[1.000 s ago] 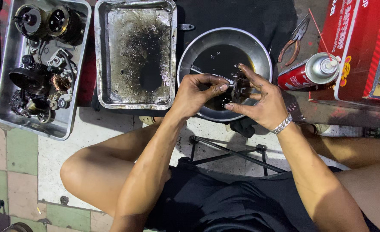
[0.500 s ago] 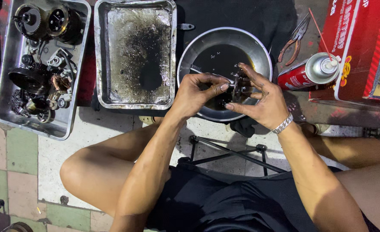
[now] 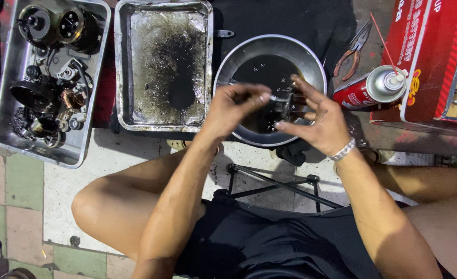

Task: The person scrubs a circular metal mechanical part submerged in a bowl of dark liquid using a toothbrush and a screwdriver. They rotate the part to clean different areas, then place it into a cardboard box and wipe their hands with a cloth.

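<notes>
My right hand holds a small dark metal engine part over a round steel bowl of black oily liquid. My left hand pinches a thin brush-like tool whose tip meets the part. Both hands are slightly blurred. A metal bracelet sits on my right wrist.
A dirty square steel tray lies left of the bowl. Further left, a tray holds several greasy engine parts. A red spray can with a thin straw, pliers and a red box lie on the right. My bare knees frame a small stool.
Both hands have shifted slightly upward over the bowl and the part has turned a little in my right hand; my left fingers moved with the tool.
</notes>
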